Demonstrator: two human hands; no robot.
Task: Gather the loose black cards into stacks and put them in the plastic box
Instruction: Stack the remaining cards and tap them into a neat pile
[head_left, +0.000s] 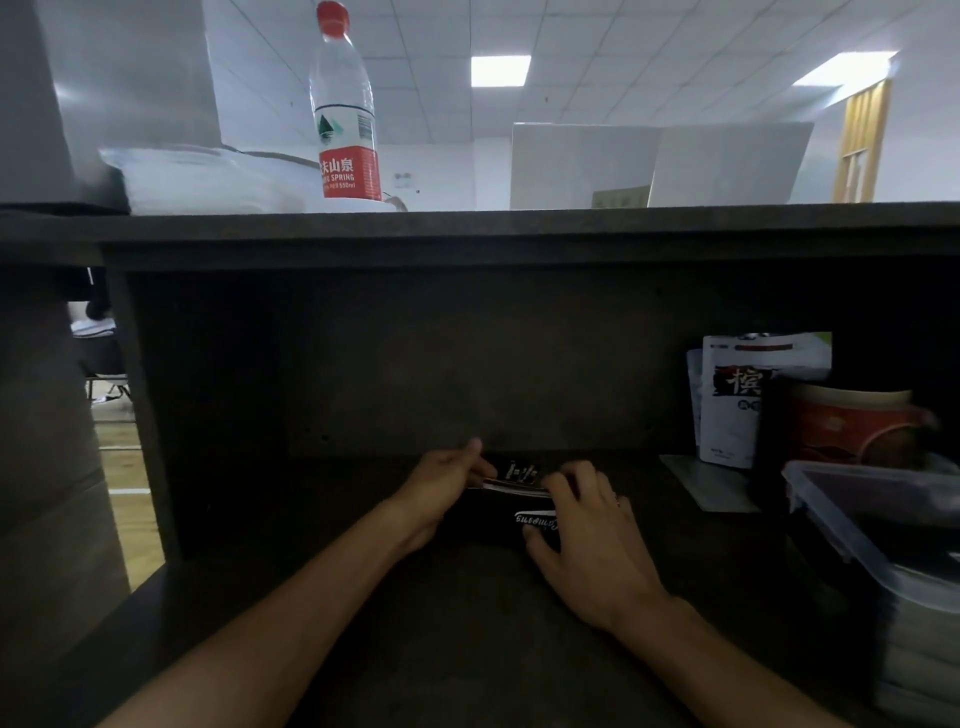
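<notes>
We are squaring a bunch of black cards (511, 493) on the dark counter (467, 623), close under the shelf (467, 228). To do this well, we judge it best to press the edges in from both sides until they sit flush, then lift the stack as one block so none slip.

Our left hand (441, 488) curls round the left end of the cards, thumb on top, pinching the pale edges. Our right hand (587, 530) lies over the right end, fingers bent down on the top card and thumb against the near side, so both hands grip the same stack.

The box (831, 514) stands open at the right, well apart from the cards, with dark contents we cannot make out.
</notes>
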